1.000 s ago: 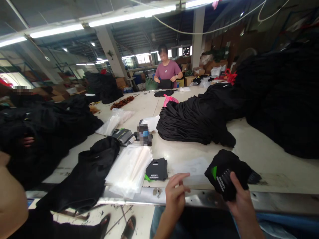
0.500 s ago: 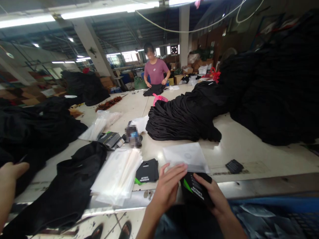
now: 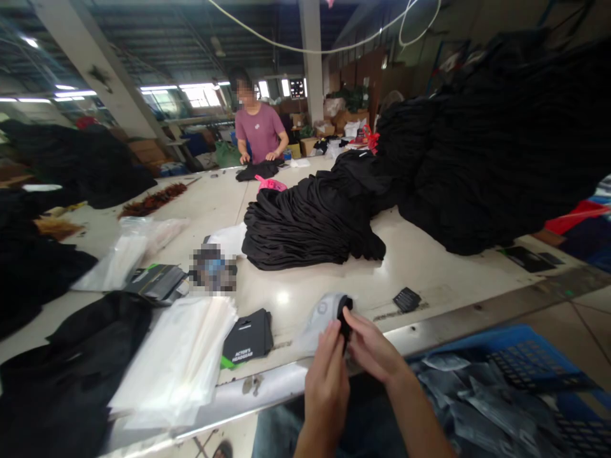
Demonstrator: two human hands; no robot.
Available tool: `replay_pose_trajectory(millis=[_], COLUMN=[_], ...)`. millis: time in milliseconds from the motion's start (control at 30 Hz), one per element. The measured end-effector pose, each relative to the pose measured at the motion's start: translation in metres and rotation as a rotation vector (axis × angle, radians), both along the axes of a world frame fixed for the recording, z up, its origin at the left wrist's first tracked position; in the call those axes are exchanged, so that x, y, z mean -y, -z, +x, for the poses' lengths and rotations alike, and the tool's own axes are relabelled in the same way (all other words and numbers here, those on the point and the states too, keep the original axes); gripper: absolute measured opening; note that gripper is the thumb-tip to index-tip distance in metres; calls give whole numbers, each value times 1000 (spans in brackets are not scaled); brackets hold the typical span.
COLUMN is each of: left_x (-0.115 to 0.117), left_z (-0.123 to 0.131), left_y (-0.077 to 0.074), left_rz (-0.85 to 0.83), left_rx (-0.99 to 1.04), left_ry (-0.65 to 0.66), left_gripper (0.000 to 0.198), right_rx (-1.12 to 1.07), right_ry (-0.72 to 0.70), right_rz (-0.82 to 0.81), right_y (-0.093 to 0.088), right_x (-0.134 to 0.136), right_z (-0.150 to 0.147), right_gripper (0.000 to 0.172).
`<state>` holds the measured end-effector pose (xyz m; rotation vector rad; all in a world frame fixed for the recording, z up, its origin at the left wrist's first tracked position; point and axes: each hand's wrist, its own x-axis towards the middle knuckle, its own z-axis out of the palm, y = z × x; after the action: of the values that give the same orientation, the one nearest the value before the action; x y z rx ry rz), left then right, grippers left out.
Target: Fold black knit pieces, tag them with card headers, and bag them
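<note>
My left hand (image 3: pixel 327 383) and my right hand (image 3: pixel 372 349) meet just above the near table edge. Together they pinch a small folded black item (image 3: pixel 344 313) against a clear plastic bag (image 3: pixel 321 316); the item sits at the bag's mouth. Both hands have their fingers closed on the bag and the item. To the left on the table lies a flat black card with green trim (image 3: pixel 248 337). Beside it is a fanned stack of clear plastic bags (image 3: pixel 179 359).
A big heap of black cloth (image 3: pixel 315 219) covers the table's middle and right. A small black tag (image 3: pixel 407 299) lies near the front edge. A blue crate with packed bags (image 3: pixel 506 381) stands at lower right. A person in a pink shirt (image 3: pixel 260 130) works at the far end.
The view swung right. My hands came together and lifted a plastic bag off the table. The black item went from my right hand's open grip to the bag's mouth.
</note>
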<state>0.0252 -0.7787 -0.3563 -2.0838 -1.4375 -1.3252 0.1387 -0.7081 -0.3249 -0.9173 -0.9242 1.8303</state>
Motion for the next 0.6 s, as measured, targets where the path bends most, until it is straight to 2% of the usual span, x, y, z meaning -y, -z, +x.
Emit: replay_pose_trajectory(millis=[67, 100, 167, 233, 300, 400, 500, 600], left_x=[-3, -3, -3, -2, -3, -6, -9, -9], left_z=[-16, -25, -40, -53, -64, -77, -81, -71], left_y=[-11, -18, -33, -47, -56, -58, -55, -57], left_rz=[-76, -106, -158, -205, -247, -275, -287, -302], left_rx=[36, 60, 122, 182, 192, 68, -129, -235], left_ry=[-62, -66, -43, -21, -9, -47, -152, -237], left_gripper=[42, 41, 37, 34, 35, 44, 52, 51], right_rx=[142, 260, 530, 715, 749, 676, 650, 648], right_ry=[-87, -61, 131, 297, 300, 206, 194, 226], right_rz=[27, 64, 238, 494, 672, 712, 793, 866], right_y=[-3, -4, -4, -3, 0, 6, 8, 9], right_x=[6, 7, 6, -3, -15, -27, -25, -14], right_z=[19, 28, 44, 51, 48, 34, 20, 12], right_gripper=[54, 54, 49, 42, 39, 25, 24, 21])
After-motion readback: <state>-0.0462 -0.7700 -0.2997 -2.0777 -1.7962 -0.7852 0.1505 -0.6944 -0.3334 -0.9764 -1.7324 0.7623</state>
